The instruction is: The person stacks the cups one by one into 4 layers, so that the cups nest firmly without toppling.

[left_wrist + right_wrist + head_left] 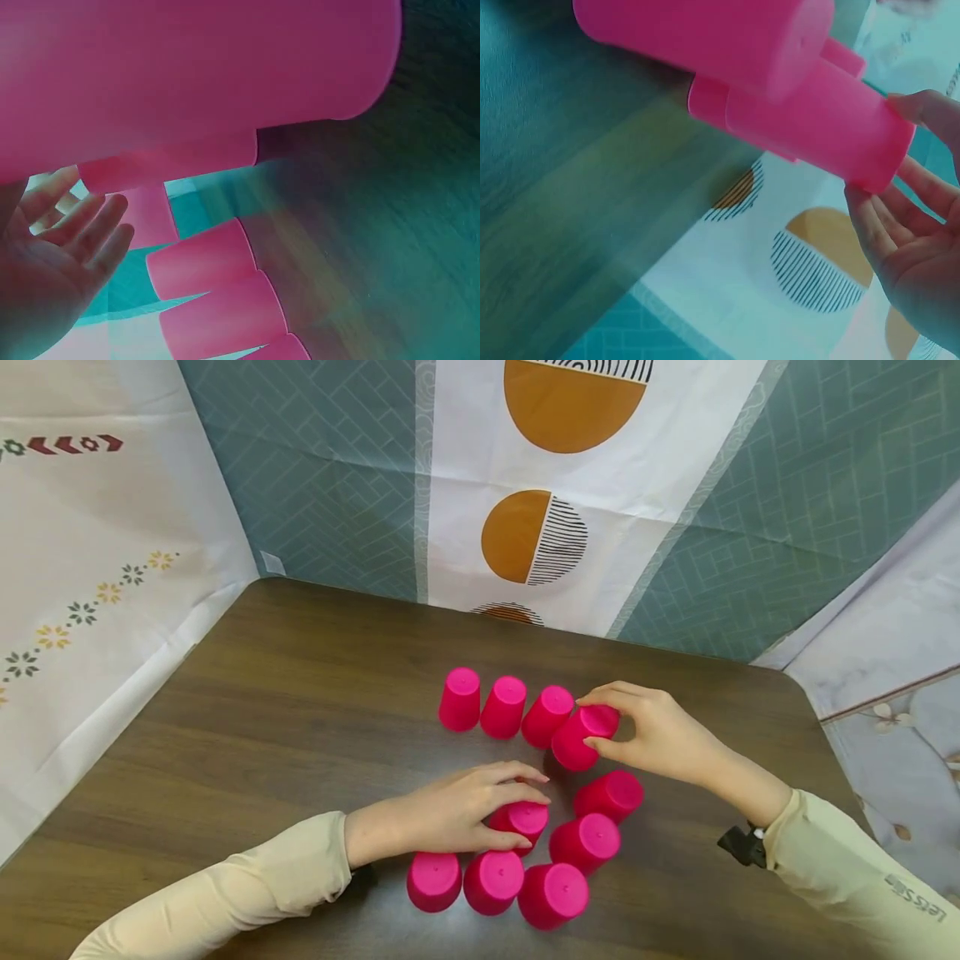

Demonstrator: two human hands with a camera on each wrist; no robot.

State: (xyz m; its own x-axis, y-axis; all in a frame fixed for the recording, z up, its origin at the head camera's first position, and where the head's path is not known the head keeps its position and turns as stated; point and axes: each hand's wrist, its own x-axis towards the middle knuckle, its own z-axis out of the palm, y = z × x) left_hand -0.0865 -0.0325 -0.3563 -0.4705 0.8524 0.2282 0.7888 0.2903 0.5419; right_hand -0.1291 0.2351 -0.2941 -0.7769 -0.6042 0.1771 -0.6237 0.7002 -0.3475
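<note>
Head view: the right hand (pixel 660 731) grips a pink cup (pixel 583 737), thumb on its near side and fingers curled over its upturned base. That cup is upside down, tilted, at the right end of the far row, touching the neighbour cup (pixel 547 716). The right wrist view shows the same cup (pixel 832 124) with fingertips (pixel 922 184) at its base end.

The left hand (pixel 457 814) rests on a second pink cup (pixel 521 822), fingers laid over the top, thumb along its near side; the fingers look only loosely bent, so a true grip cannot be confirmed. That cup sits in the near group, mid-table.

Far row, left of the gripped cup: three more cups (pixel 504 706), upside down, side by side. Near group: three cups (pixel 491 882) in a front row, two more (pixel 600 817) to the right of the left hand.

All stand on a dark wooden table (pixel 262 710). Patterned cloth (pixel 540 539) hangs behind the far edge.
</note>
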